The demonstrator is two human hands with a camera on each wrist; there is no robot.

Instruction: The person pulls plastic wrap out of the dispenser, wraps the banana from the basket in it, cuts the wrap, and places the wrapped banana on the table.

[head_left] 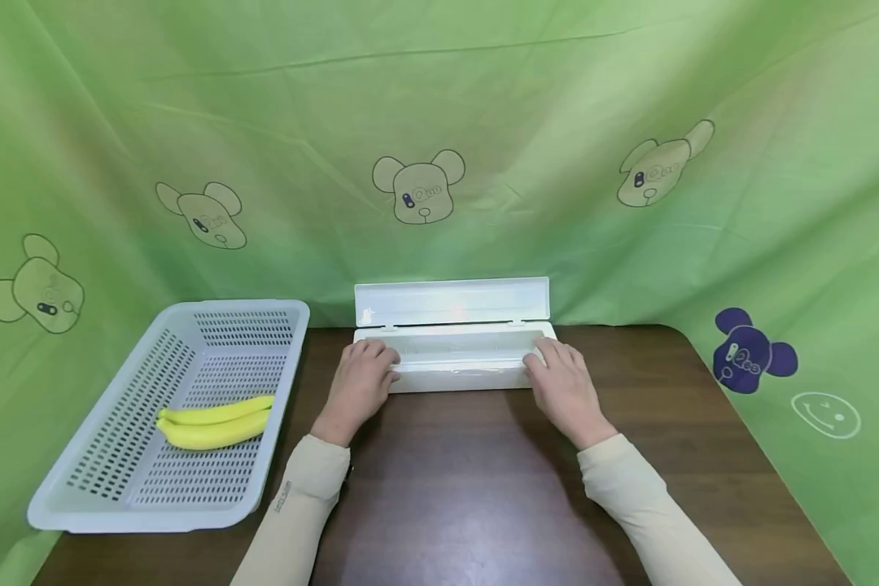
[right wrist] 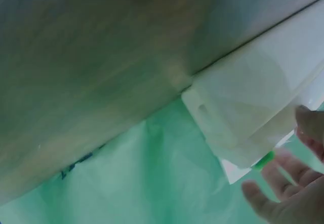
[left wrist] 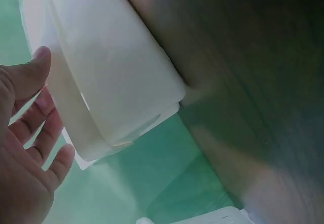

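A long white box [head_left: 454, 380], apparently a plastic wrap dispenser, sits at the table's back edge. Its hinged lid [head_left: 450, 301] stands raised behind it. Along the front edge shows a shiny clear strip [head_left: 476, 368] that looks like film. My left hand [head_left: 362, 376] grips the left end, thumb at the front top edge and fingers bent over the end. At the right end my right hand [head_left: 562, 381] holds the same edge, thumb in front. A small green piece [right wrist: 264, 160] shows beside its fingers. I cannot tell whether film lies between the fingertips.
Left of the box, a pale slotted basket [head_left: 282, 423] holds yellow bananas [head_left: 216, 430]. The dark wooden table [head_left: 454, 480] extends in front of the box. A green curtain [head_left: 527, 244] with bear-head prints hangs right behind it and down both sides.
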